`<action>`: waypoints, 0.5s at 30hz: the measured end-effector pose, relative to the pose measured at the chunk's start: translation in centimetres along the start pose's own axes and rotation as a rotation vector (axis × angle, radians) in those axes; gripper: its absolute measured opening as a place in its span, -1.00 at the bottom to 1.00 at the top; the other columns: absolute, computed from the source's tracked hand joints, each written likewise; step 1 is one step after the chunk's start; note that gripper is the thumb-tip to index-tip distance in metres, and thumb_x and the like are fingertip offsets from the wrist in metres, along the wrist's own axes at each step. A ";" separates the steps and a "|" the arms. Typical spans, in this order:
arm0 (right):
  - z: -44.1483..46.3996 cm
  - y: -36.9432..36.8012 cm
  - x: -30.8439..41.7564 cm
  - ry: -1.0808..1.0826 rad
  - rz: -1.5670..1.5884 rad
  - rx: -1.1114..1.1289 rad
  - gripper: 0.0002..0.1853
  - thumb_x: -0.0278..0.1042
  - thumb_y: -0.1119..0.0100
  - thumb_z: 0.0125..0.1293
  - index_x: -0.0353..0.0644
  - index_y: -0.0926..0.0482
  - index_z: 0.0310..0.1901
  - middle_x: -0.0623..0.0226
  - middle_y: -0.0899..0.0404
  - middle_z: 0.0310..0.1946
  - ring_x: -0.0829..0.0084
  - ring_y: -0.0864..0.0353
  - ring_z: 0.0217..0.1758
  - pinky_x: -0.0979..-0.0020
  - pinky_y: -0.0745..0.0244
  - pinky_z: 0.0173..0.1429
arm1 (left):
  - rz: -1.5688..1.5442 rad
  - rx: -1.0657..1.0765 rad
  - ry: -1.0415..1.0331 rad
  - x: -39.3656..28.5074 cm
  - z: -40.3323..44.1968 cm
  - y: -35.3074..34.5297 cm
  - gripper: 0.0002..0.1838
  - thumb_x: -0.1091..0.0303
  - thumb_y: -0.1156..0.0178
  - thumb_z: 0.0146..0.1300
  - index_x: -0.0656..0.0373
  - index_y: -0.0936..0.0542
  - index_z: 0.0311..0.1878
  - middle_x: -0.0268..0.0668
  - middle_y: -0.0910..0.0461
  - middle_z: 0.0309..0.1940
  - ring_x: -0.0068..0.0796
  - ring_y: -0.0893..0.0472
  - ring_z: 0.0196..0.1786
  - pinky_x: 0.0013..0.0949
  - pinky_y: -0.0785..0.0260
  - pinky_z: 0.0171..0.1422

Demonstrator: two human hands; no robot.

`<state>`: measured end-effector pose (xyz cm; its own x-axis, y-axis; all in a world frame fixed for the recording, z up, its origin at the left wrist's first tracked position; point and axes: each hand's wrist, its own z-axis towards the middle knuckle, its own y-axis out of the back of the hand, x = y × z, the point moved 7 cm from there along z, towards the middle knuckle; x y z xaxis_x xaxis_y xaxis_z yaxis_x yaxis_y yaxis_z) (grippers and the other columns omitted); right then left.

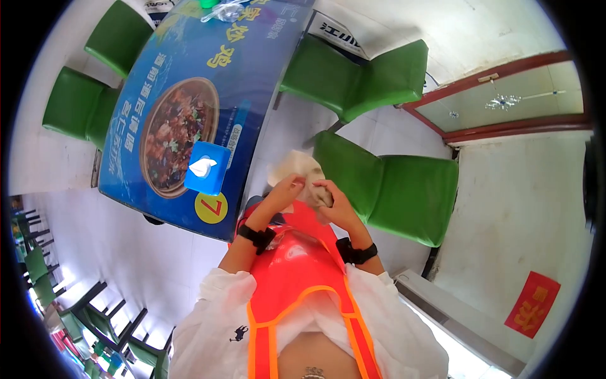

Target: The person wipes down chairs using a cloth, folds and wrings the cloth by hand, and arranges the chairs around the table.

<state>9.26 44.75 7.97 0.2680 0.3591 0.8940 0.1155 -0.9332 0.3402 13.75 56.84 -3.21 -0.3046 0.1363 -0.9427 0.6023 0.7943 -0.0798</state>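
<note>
In front of my red apron (293, 256), both hands are on a pale, translucent, sheet-like thing (295, 164), perhaps a thin plastic bag; blur hides its exact kind. My left hand (285, 193) pinches its lower left edge with bent fingers. Close beside it, my right hand (338, 205) has its fingers curled round a bunched, beige part of the same thing. The sheet spreads upward from between the hands, above the floor between the table and the green chairs. Each wrist wears a black band.
Left stands a blue printed table (252, 82) with a blue tissue box (207, 168) near its corner and a clear plastic bundle (224, 11) at the far end. Green chairs (413, 189) stand close on the right. A white ledge (451, 309) runs by the right wall.
</note>
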 end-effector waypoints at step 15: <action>15.1 -2.8 0.4 -0.165 0.312 0.683 -0.66 -0.40 -0.12 0.16 -0.18 -0.46 0.00 0.34 -0.50 -0.17 0.53 -0.48 -0.12 0.48 -0.39 -0.04 | 0.153 -0.144 0.040 -7.4 5.1 8.2 -0.55 0.57 0.12 0.11 0.19 -0.41 0.12 -0.18 -0.55 -0.15 -0.49 -0.52 -0.22 -0.50 -0.36 -0.10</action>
<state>23.43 47.68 2.95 0.5182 0.1275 0.8457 0.5620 -0.7961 -0.2244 24.71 59.36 1.45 -0.2480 0.2831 -0.9265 0.5328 0.8386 0.1136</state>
